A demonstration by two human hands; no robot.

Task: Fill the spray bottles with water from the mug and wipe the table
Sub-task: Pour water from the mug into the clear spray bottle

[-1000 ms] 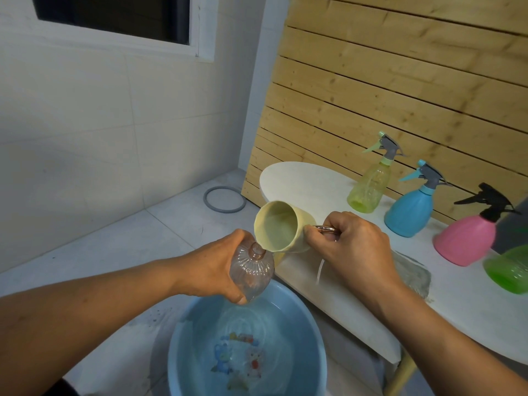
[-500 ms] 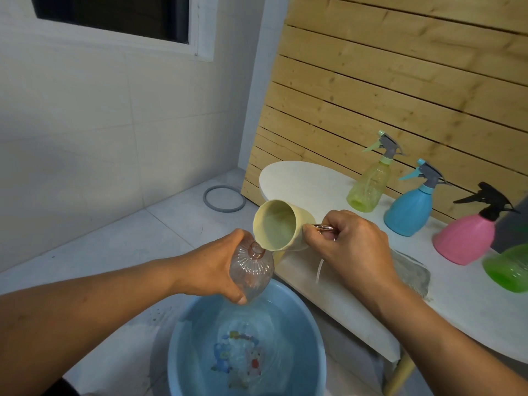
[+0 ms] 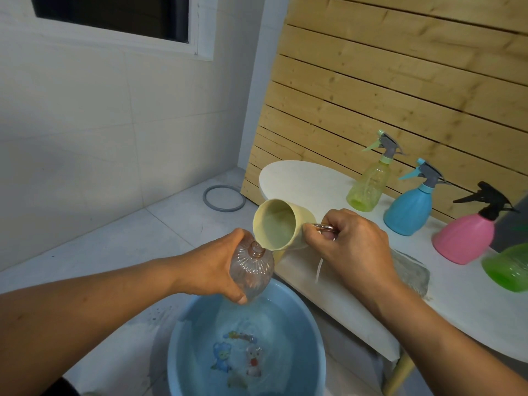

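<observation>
The left hand [image 3: 217, 264] has its fingers wrapped round a clear ribbed plastic bottle [image 3: 251, 270] with its sprayer off, tipping it so the open neck points up toward the mug. It holds the bottle out over the round light-blue plastic basin [image 3: 245, 344] on the floor, beyond the worktop's near edge, probably so that any spill drops into the basin water instead of wetting the floor.

Just to the right, the pale-yellow plastic mug [image 3: 278, 224] is tilted hard over, its lip touching or nearly touching the bottle's neck. I cannot make out a stream, so how full the bottle is stays unclear. The right hand [image 3: 351, 244] is closed tight on the mug's metal handle, a firm grip that suits a slow, controlled pour.

Behind that hand a grey folded cloth [image 3: 411, 274] lies on the white oval worktop [image 3: 303, 181], handy for the wiping to come. Along the worktop's far edge, against the slatted wooden wall, stand a yellow-green spray bottle [image 3: 368, 184], a blue spray bottle [image 3: 408, 210] and a pink spray bottle [image 3: 465, 238], all with their triggers on. A green bottle [image 3: 508, 267] sits at the right end, partly cut off.
</observation>
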